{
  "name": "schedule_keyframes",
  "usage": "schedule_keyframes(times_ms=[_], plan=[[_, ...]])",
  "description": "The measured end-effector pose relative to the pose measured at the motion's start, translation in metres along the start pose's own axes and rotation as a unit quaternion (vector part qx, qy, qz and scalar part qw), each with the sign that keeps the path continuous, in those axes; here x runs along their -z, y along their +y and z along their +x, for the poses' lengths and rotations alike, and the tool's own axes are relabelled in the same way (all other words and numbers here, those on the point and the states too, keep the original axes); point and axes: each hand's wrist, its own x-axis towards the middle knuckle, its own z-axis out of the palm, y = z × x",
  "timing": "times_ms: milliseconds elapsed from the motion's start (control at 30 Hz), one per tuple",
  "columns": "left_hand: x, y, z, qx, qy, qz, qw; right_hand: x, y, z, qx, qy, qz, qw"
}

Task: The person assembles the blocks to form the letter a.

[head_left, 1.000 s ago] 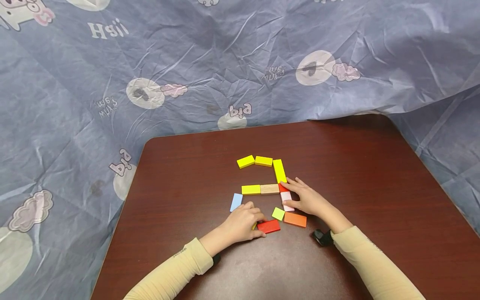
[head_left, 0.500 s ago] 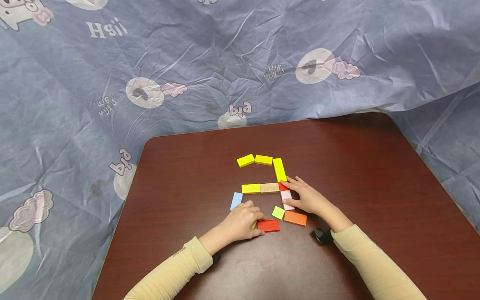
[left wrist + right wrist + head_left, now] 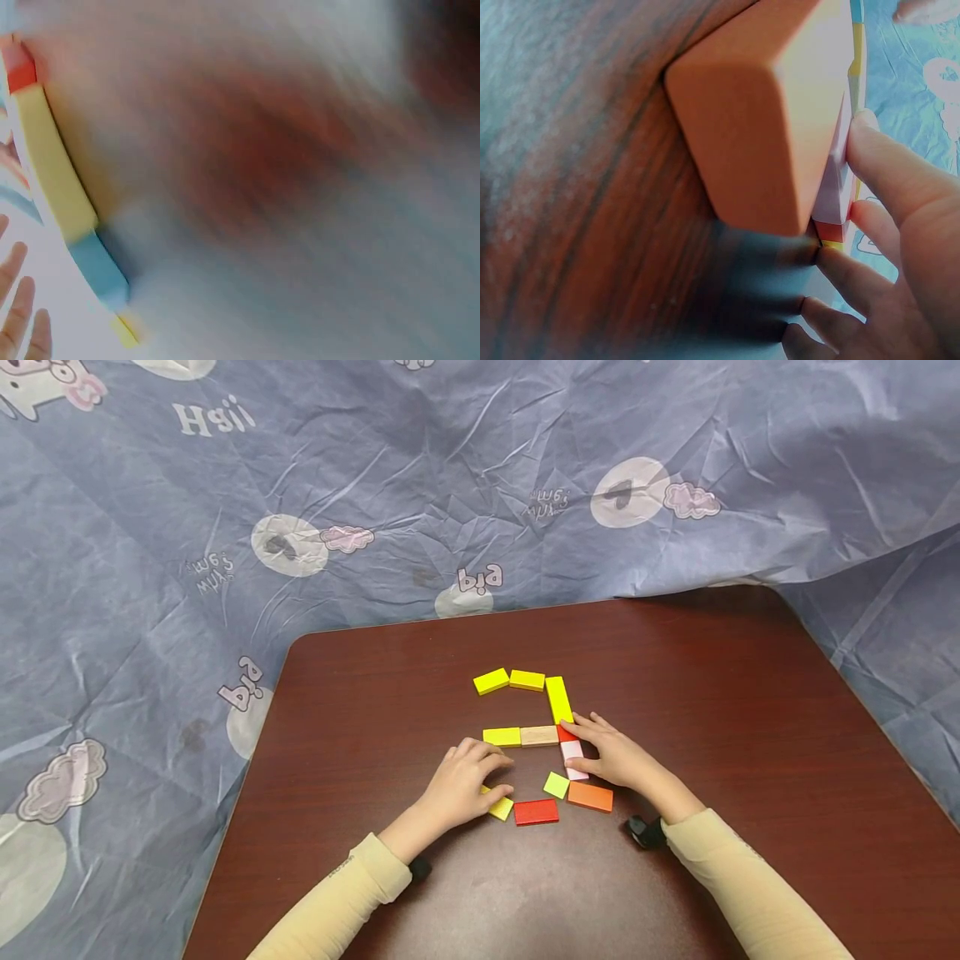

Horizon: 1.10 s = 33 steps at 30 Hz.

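My left hand (image 3: 452,783) hovers over the near left of a ring of wooden blocks, fingers loosely bent and holding nothing. Under its thumb lies a yellow block (image 3: 501,810), beside a red block (image 3: 536,812). A blue block (image 3: 100,268) shows in the left wrist view, apart from the fingertips; the hand hides it in the head view. At the ring's right side, my right hand (image 3: 618,760) rests with fingers spread. Its thumb touches the pink block (image 3: 572,750), and a fingertip is by a small red block (image 3: 565,733).
An orange block (image 3: 590,797) and a lime green block (image 3: 556,785) lie in front of the pink one. Behind are a plain wood block (image 3: 540,737) and several yellow blocks (image 3: 558,700). Patterned cloth (image 3: 420,485) hangs beyond the brown table (image 3: 360,693).
My left hand has let go of the red block's left end and moved left and up, uncovering the yellow block and covering the blue one. The right hand stays in place.
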Motion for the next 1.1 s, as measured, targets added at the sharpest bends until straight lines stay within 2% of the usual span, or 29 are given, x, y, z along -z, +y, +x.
schedule_keyframes(times_ms=[133,300,600,1100], plan=[[0.003,-0.014,-0.005,0.038,-0.005,-0.016,0.9991,0.001,0.0,0.0,-0.003,-0.002,0.002,1.0],[0.0,-0.026,-0.012,0.068,-0.044,-0.054,0.9952,0.001,-0.001,-0.001,0.0,-0.001,0.0,1.0],[-0.003,-0.037,-0.019,0.083,-0.087,-0.083,0.9892,0.002,-0.003,-0.001,-0.008,-0.005,0.002,1.0],[-0.002,-0.042,-0.02,0.089,-0.113,-0.079,0.9864,0.003,-0.004,0.0,-0.01,-0.018,-0.003,1.0]])
